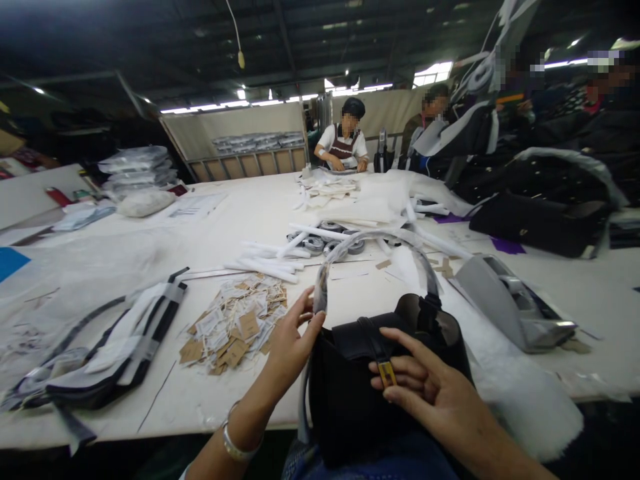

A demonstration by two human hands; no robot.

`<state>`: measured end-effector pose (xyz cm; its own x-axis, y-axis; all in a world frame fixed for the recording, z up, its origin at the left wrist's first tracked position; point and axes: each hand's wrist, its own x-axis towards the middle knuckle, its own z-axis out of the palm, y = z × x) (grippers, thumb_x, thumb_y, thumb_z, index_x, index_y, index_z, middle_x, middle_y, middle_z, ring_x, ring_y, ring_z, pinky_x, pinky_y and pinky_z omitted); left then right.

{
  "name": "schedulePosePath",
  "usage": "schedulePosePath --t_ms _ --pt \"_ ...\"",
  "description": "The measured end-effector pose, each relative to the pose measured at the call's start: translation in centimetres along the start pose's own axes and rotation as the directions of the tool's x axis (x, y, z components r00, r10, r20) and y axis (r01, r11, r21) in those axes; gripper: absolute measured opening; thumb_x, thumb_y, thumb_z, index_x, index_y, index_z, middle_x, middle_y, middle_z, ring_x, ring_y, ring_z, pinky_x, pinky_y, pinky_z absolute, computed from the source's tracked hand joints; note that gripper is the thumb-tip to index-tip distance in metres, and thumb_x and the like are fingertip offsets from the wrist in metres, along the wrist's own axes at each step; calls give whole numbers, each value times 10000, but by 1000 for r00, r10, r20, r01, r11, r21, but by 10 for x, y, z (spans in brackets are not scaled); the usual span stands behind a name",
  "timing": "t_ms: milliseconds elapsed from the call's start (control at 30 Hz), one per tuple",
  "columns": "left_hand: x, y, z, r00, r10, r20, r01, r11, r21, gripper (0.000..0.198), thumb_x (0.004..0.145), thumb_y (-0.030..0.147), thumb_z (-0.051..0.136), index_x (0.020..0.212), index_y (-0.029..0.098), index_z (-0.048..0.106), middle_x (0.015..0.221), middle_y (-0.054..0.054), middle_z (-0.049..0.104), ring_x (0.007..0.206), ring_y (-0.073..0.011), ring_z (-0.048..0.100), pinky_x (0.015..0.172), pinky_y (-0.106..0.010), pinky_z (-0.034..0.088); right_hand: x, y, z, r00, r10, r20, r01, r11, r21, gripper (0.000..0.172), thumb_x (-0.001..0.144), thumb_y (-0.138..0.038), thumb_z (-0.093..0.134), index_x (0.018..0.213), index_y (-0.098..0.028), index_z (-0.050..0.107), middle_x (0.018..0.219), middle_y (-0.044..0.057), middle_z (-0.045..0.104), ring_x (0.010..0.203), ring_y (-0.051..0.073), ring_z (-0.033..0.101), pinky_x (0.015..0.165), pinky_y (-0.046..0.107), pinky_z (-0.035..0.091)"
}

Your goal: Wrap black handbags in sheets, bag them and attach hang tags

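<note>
A black handbag (345, 400) stands upright against my lap at the table's front edge. Its arched handle (370, 235) is wrapped in clear plastic. My left hand (293, 340) is closed around the handle's left base, thumb toward me. My right hand (427, 383) pinches the gold-coloured clasp (387, 375) on the strap at the bag's front, with the index finger lying over the black flap (350, 339). Left of the bag lies a heap of brown and white string tags (235, 327).
White tubes (270, 261) and grey rolls (345, 241) lie behind the bag. A wrapped bag (115, 353) is at left, a grey bag (515, 300) and a black bag (540, 220) at right. White stuffing (525, 393) sits beside me. A co-worker (345, 137) works across the table.
</note>
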<state>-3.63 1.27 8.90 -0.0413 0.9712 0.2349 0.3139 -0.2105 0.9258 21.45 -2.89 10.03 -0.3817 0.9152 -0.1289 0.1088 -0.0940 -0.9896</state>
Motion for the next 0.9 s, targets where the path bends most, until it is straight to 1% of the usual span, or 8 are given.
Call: schedulePosePath --t_ms 67,100,133,200,300,467,733,900 --pt "-10 9 3 962 185 -200 -142 968 208 562 924 334 642 1439 238 437 1352 -114 568 1220 -270 533 1004 -417 434 1 4 5 998 -38 -46 37 999 -29 612 861 -326 684 1426 -298 451 1129 71 742 1033 229 721 958 402 582" --pt "-16 16 5 927 293 -234 -216 928 304 548 909 294 668 1415 254 463 1332 -101 583 1209 -261 539 1007 -410 435 1 5 7 997 -53 -65 50 998 -42 598 860 -334 685 1415 -297 467 1119 63 746 1026 227 723 956 395 585" --pt "-23 23 8 897 387 -213 -291 881 374 474 899 259 686 1347 262 532 1250 -83 629 1149 -242 572 984 -385 451 1 6 9 994 -69 -80 65 997 -52 590 858 -345 687 1408 -297 477 1111 55 750 1019 225 726 954 386 587" --pt "-34 36 17 868 494 -51 -436 807 398 253 903 224 687 1152 260 658 1030 -43 689 964 -192 630 868 -309 499 2 9 13 988 -110 -108 101 991 -82 585 859 -367 688 1404 -302 487 1093 33 758 1013 220 728 949 369 590" --pt "-42 47 31 853 507 123 -515 780 357 101 930 245 655 1011 218 709 895 -38 696 815 -161 634 726 -264 514 3 14 15 967 -204 -151 175 967 -184 598 867 -377 680 1424 -315 473 1019 -6 772 969 208 741 908 340 609" --pt "-39 46 39 848 498 181 -525 748 406 135 958 273 617 996 205 727 882 -44 716 781 -156 636 694 -272 508 5 22 18 911 -367 -186 284 888 -362 623 887 -315 658 1467 -348 433 949 -44 779 877 203 760 814 316 642" --pt "-47 58 36 809 529 255 -571 606 554 118 960 185 599 970 198 716 897 -34 746 789 -173 667 701 -296 479 9 35 22 784 -606 -135 466 719 -515 645 935 -200 601 1492 -433 376 1321 -51 634 956 215 743 826 314 649" --pt "-49 59 38 837 490 244 -528 608 593 142 962 187 590 880 205 704 852 -17 732 748 -165 659 684 -286 463 11 40 20 713 -699 -50 564 616 -550 790 941 -111 579 1536 -476 210 1420 -64 528 1075 200 700 929 314 615"
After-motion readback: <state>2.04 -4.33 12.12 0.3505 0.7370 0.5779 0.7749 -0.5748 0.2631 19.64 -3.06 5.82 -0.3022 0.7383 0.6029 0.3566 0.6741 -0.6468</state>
